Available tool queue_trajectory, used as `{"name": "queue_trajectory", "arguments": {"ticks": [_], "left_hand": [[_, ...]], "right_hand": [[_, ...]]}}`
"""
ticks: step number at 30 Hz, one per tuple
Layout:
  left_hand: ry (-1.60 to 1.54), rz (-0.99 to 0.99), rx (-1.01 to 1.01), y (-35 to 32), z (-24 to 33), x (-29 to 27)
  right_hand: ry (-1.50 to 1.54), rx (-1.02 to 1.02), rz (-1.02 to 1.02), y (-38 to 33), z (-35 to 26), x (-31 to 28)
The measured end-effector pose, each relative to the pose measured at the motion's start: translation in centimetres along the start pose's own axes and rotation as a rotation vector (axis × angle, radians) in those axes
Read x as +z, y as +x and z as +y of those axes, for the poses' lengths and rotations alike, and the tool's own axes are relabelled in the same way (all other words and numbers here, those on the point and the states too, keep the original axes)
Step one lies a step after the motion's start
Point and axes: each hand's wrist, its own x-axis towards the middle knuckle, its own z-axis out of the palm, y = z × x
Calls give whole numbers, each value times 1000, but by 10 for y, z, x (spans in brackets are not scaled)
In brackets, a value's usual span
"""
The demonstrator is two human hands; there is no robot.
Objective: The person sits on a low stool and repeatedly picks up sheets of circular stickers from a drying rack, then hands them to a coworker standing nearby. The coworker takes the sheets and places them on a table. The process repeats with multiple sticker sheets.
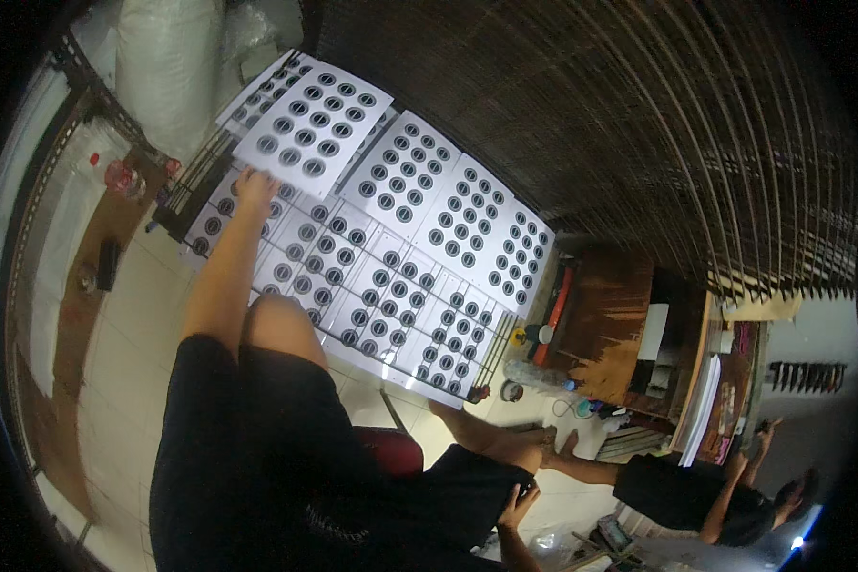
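Upper left, the nearer left hand (255,184) pinches a printed sheet (319,133) stretching up-right from it; the right hand (517,507), lower centre, shows no clear grip.

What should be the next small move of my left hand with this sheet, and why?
Probably lower the printed sheet and square it beside its right-hand neighbour. Your left hand holds only its near edge, and it partly covers another sheet on its left, while the sheets to the right lie side by side.

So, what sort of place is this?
Probably a small printing workshop: flat white sheets bearing rows of dark round emblems lie on a dark wire rack, with many similar wire shelves beyond it.
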Motion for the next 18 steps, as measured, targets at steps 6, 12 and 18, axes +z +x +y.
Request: {"name": "queue_trajectory", "arguments": {"ticks": [6,12,18], "left_hand": [[209,135,216,68,-48,30],[379,100,196,61,-61,50],[450,112,232,71,-70,44]], "right_hand": [[-108,84,-140,1,-35,-9],[-16,194,-123,8,-27,-5],[-32,198,-49,13,-29,-3]]}}
